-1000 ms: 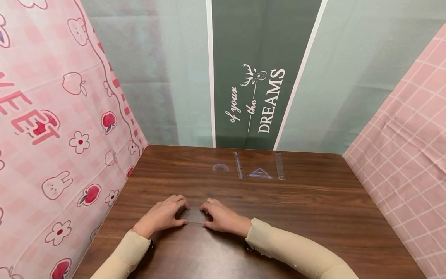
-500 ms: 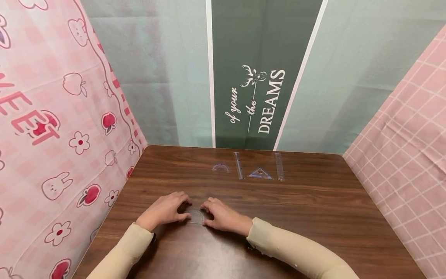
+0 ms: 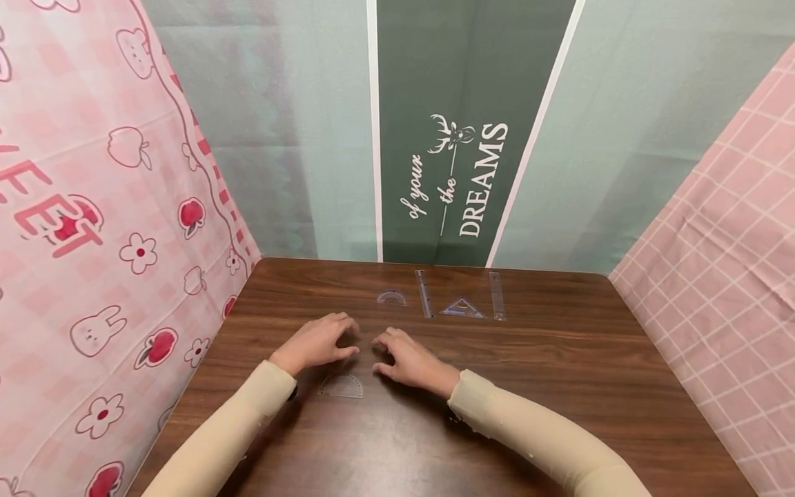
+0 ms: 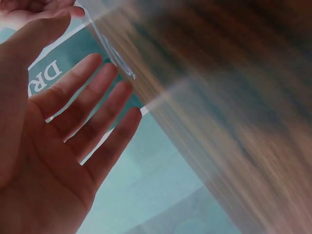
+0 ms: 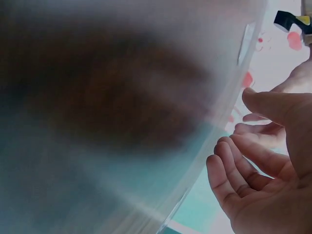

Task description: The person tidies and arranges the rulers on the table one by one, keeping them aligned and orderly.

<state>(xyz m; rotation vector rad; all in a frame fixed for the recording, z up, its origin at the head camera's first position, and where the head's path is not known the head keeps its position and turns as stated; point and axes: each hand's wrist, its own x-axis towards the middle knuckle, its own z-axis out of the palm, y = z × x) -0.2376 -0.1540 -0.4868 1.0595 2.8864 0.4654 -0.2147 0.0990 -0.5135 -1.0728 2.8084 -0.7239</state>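
A clear protractor [image 3: 341, 387] lies flat on the wooden table, its straight edge toward me. Both hands are off it, farther forward over the tabletop. My left hand [image 3: 319, 342] holds nothing; its fingers look spread and relaxed in the left wrist view. Facing it, a small gap away, my right hand [image 3: 410, 359] has loosely bent fingers around nothing. Farther back lie a second, bluish protractor [image 3: 393, 294], a clear ruler [image 3: 424, 295], a set square [image 3: 462, 309] with blue marks and another ruler [image 3: 497, 297].
The brown wooden table [image 3: 559, 386] meets a green-grey cloth backdrop [image 3: 323, 138] with white lettering. Pink printed cloth [image 3: 155, 297] hangs along the left side, and pink checked cloth [image 3: 720, 228] along the right.
Both hands were around the near protractor's sides. They have let go and moved forward beyond it, leaving it on the table. The tools at the back have not moved.
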